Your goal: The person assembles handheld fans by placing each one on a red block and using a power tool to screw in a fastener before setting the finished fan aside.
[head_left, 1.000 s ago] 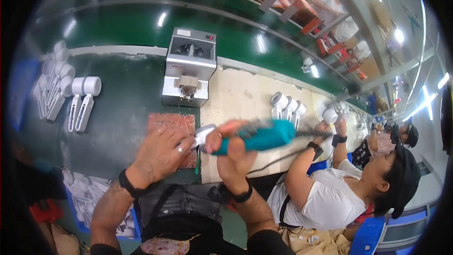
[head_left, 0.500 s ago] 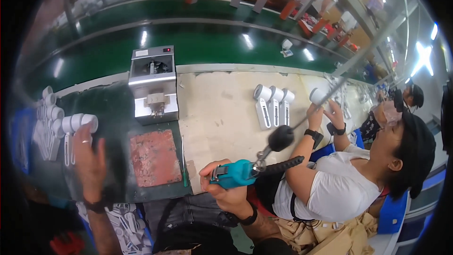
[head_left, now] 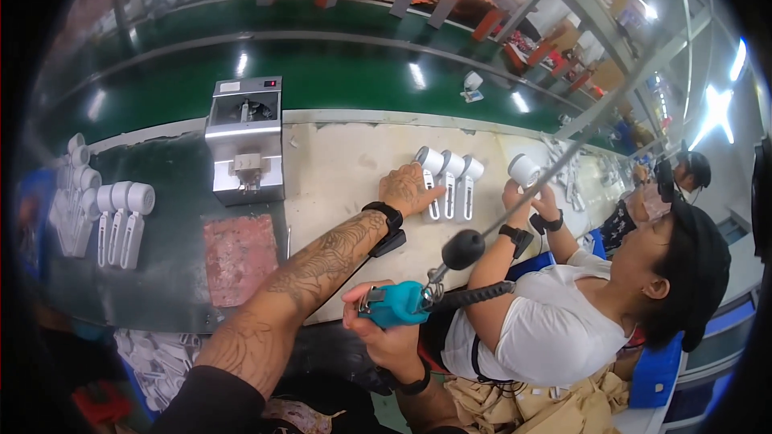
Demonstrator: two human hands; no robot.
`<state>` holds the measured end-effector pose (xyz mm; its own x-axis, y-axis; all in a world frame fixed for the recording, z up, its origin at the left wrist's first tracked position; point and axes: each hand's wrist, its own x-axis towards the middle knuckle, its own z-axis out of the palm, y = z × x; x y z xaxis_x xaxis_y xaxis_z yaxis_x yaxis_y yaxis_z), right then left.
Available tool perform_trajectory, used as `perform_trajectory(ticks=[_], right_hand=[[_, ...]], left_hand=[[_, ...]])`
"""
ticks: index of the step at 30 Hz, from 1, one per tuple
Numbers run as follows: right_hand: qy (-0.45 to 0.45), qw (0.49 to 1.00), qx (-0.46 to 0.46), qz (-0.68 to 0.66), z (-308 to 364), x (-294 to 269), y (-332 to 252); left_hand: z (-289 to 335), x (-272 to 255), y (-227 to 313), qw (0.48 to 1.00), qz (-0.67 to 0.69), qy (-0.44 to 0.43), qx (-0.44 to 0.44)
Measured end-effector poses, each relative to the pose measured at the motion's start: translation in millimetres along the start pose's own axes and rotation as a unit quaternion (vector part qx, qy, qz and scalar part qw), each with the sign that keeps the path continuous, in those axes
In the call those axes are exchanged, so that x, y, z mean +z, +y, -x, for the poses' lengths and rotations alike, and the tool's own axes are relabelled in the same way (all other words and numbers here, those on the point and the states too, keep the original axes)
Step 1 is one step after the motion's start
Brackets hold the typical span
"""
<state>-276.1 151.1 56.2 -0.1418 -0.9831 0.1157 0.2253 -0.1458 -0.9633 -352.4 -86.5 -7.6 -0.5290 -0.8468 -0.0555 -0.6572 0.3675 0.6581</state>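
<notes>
My left hand (head_left: 408, 190) reaches across to the leftmost white part (head_left: 433, 205) in a row of three, each with a round drum-like head and a long slotted handle. Its thumb lies over that part's handle, apart from the fingers, which are at the head and partly hidden. In my right hand (head_left: 384, 337) is a teal powered screwdriver (head_left: 398, 304), gripped near the front edge of the bench and hung from a metal hook. Its tip is not visible.
A metal screw feeder (head_left: 245, 141) stands behind a worn red mat (head_left: 240, 259). More white parts (head_left: 121, 225) stand at left, near a heap of them (head_left: 76, 201). At right, a co-worker (head_left: 535, 297) holds a similar white part (head_left: 524, 170). A bin of white pieces (head_left: 157, 366) sits below.
My left hand has gone from the white parts at left, over the bench, to the row at right. My right hand keeps the screwdriver. The view has shifted slightly.
</notes>
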Motion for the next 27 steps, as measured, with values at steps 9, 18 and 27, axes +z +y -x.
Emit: perform_trajectory(ticks=[9,18,27], right_hand=[[0.056,0.995,-0.051,0.065,-16.0,-21.3,3.6],[0.015,0.997,-0.045,0.062,-50.5,-1.7,27.3],[0.077,0.992,-0.068,0.075,-64.1,19.3,18.7]], left_hand=[[61.4,-77.0,-28.4,0.983,0.142,0.074,0.085],[223.4,-155.3,-77.4,0.961,0.08,0.161,0.208],[255.5,-164.6,-123.0,0.943,-0.054,0.253,0.21]])
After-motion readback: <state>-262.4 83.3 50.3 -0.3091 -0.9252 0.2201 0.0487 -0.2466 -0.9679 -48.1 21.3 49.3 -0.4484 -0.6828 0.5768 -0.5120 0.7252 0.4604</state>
